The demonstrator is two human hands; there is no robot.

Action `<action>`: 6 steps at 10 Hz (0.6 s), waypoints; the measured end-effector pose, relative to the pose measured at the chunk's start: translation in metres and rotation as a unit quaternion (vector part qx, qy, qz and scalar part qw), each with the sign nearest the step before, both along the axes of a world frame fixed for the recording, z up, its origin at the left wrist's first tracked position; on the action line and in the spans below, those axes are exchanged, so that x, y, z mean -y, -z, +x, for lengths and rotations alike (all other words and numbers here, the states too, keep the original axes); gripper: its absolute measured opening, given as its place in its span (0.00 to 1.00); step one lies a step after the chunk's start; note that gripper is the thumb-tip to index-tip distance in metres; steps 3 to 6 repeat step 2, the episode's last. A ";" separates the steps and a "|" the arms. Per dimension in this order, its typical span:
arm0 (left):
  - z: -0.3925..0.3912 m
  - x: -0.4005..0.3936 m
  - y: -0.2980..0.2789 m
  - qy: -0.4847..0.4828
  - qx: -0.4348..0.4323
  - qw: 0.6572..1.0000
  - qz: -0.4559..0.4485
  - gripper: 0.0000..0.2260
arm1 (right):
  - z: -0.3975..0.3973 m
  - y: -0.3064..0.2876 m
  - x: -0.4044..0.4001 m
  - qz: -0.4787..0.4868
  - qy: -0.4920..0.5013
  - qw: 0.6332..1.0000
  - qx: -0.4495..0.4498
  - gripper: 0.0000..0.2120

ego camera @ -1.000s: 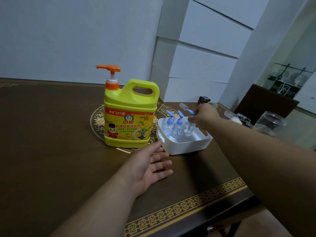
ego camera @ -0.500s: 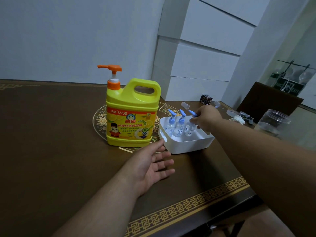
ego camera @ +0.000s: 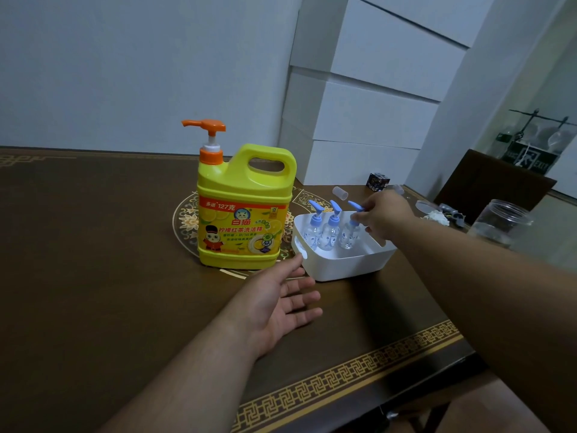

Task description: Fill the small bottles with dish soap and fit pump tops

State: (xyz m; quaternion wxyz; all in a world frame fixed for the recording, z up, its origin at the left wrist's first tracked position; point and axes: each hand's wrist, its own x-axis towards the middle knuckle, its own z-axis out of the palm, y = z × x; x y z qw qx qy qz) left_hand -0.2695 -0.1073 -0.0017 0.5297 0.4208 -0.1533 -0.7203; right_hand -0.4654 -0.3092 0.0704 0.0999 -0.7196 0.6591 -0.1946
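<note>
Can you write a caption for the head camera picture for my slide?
Right hand grips the third pump bottle in the white tray beside the yellow soap jug; left hand rests open.

The yellow dish soap jug (ego camera: pixel 243 210) carries a label with readable print. Across its red top band stands "多送 127克". Below that, under a small cat face, the brand "白猫" appears in red characters. A line of green characters beneath reads "柠檬红茶洗洁精"; the smaller lines under it are too fine to make out. At the far right, a dark sign (ego camera: pixel 530 160) shows the word "EXIT" in pale letters.
</note>
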 end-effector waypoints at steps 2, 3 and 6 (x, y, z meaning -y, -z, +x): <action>0.000 0.000 0.001 -0.003 -0.001 1.000 -0.005 0.20 | -0.001 -0.004 -0.004 -0.042 0.007 0.999 0.012 0.05; 0.000 0.000 0.001 -0.003 -0.001 1.000 -0.005 0.20 | -0.001 -0.004 -0.004 -0.042 0.007 0.999 0.012 0.05; 0.000 0.000 0.001 -0.003 -0.001 1.000 -0.005 0.20 | -0.001 -0.004 -0.004 -0.042 0.007 0.999 0.012 0.05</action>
